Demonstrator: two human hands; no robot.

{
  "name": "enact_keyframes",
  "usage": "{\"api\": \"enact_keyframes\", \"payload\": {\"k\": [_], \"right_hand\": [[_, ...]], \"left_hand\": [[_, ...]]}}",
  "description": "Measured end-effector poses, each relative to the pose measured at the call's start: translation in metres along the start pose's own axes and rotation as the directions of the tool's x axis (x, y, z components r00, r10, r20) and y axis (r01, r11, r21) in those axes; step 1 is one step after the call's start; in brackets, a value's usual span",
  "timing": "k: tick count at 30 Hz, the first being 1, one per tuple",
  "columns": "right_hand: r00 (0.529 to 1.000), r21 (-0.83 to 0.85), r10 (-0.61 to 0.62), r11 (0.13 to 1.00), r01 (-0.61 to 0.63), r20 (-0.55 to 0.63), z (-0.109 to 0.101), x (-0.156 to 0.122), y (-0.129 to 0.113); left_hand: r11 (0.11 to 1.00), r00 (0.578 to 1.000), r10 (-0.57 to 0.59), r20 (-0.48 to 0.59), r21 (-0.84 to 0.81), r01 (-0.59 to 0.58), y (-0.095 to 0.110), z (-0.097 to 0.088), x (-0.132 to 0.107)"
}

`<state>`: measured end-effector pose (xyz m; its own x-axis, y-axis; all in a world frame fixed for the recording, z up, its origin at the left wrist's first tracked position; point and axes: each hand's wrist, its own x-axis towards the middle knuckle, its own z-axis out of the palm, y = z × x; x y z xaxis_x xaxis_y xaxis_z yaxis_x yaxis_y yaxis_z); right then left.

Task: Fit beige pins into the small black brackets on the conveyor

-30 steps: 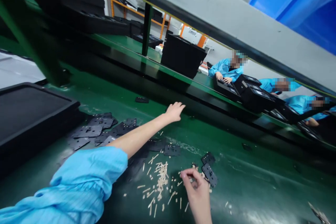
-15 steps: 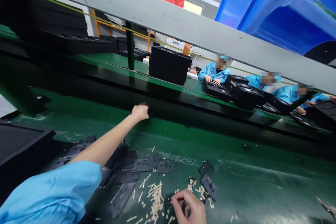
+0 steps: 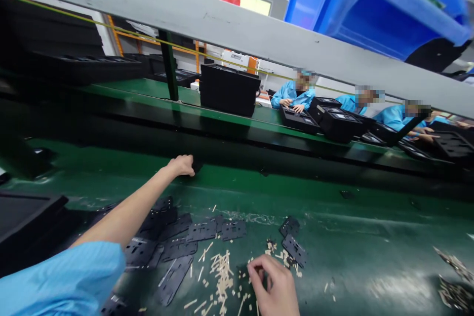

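My left hand (image 3: 181, 165) reaches far across the green bench to the black ledge at its back. Its fingers are bent, and a small dark shape shows at the fingertips, too dim to name. Close to me at the bottom, my right hand (image 3: 276, 284) has thumb and forefinger pressed together; anything between them is too small to see. Left of it lies a scatter of small beige strips and squares (image 3: 222, 276). Thin black slotted plates (image 3: 202, 231) spread beneath and beside my left forearm. Another black plate (image 3: 295, 250) lies beyond my right hand, overlapping a smaller one.
A black foam block (image 3: 25, 222) stands at the left. Thin pale pieces (image 3: 457, 291) lie in a bundle at lower right. Across the bench, a raised green line holds black cases (image 3: 229, 90), where several people in blue work. Blue bins (image 3: 370, 15) sit on a grey beam overhead.
My left hand has come slightly nearer and left in the view, its fingers turned more to the right. My right hand keeps its pinch almost in place. The camera has shifted a little.
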<state>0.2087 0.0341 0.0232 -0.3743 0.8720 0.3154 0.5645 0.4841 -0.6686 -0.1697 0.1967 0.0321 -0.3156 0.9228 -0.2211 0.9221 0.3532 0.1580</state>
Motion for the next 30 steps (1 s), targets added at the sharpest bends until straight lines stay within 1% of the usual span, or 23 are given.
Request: {"api": "enact_keyframes", "payload": {"k": [3, 5, 7, 10, 12, 14, 15, 17, 18, 20, 21, 23, 25, 26, 27, 28, 30], "right_hand": [[1.0, -0.062, 0.006, 0.998, -0.004, 0.031, -0.013, 0.004, -0.002], [0.999, -0.074, 0.029, 0.997, -0.027, 0.033, -0.02, 0.006, -0.001], [0.999, -0.078, 0.038, 0.996, -0.036, 0.025, -0.023, 0.006, -0.001], [0.997, -0.133, 0.026, 0.991, -0.017, 0.07, -0.022, 0.006, -0.002], [0.992, -0.183, 0.031, 0.983, -0.007, 0.125, -0.018, 0.006, -0.004], [0.984, -0.227, 0.044, 0.974, -0.004, 0.172, -0.014, 0.005, -0.006], [0.981, -0.253, 0.05, 0.967, -0.001, 0.189, -0.011, 0.005, -0.007], [0.971, -0.332, 0.072, 0.943, 0.008, 0.226, -0.004, 0.005, -0.011], [0.964, -0.383, 0.096, 0.924, 0.007, 0.248, -0.001, 0.006, -0.013], [0.945, -0.476, 0.159, 0.88, -0.004, 0.285, 0.004, 0.009, -0.017], [0.935, -0.509, 0.19, 0.861, -0.012, 0.299, 0.006, 0.011, -0.019], [0.92, -0.544, 0.235, 0.839, -0.029, 0.314, 0.01, 0.016, -0.02], [0.91, -0.552, 0.26, 0.833, -0.043, 0.322, 0.011, 0.022, -0.019], [0.907, -0.552, 0.27, 0.832, -0.052, 0.322, 0.011, 0.025, -0.018], [0.907, -0.548, 0.277, 0.834, -0.062, 0.319, 0.011, 0.027, -0.018], [0.908, -0.542, 0.279, 0.838, -0.071, 0.314, 0.012, 0.028, -0.017], [0.914, -0.524, 0.275, 0.848, -0.083, 0.3, 0.013, 0.028, -0.018]], "left_hand": [[0.999, 1.0, 0.027, -0.015, -0.026, -0.028, 0.01, -0.005, -0.011], [0.996, 0.995, 0.069, -0.067, -0.05, -0.072, 0.017, -0.01, -0.024], [0.987, 0.983, 0.132, -0.131, -0.072, -0.142, 0.021, -0.015, -0.045], [0.956, 0.951, 0.257, -0.173, -0.102, -0.277, 0.022, -0.015, -0.095], [0.927, 0.931, 0.335, -0.148, -0.123, -0.353, 0.017, -0.01, -0.136], [0.893, 0.907, 0.413, -0.077, -0.161, -0.42, 0.013, -0.004, -0.172], [0.888, 0.904, 0.424, -0.058, -0.168, -0.428, 0.011, -0.002, -0.186], [0.877, 0.893, 0.441, -0.091, -0.167, -0.45, 0.013, 0.002, -0.206], [0.868, 0.884, 0.45, -0.128, -0.17, -0.466, 0.017, 0.003, -0.211], [0.82, 0.847, 0.492, -0.2, -0.22, -0.528, 0.031, 0.007, -0.215], [0.78, 0.824, 0.521, -0.223, -0.268, -0.566, 0.04, 0.009, -0.215], [0.671, 0.776, 0.582, -0.242, -0.397, -0.627, 0.058, 0.016, -0.215], [0.559, 0.744, 0.62, -0.249, -0.526, -0.641, 0.074, 0.024, -0.216], [0.51, 0.741, 0.621, -0.255, -0.586, -0.63, 0.08, 0.028, -0.218], [0.468, 0.748, 0.61, -0.263, -0.641, -0.608, 0.084, 0.032, -0.219], [0.433, 0.763, 0.587, -0.27, -0.692, -0.577, 0.086, 0.036, -0.221], [0.386, 0.808, 0.528, -0.262, -0.773, -0.503, 0.087, 0.044, -0.225]]}}
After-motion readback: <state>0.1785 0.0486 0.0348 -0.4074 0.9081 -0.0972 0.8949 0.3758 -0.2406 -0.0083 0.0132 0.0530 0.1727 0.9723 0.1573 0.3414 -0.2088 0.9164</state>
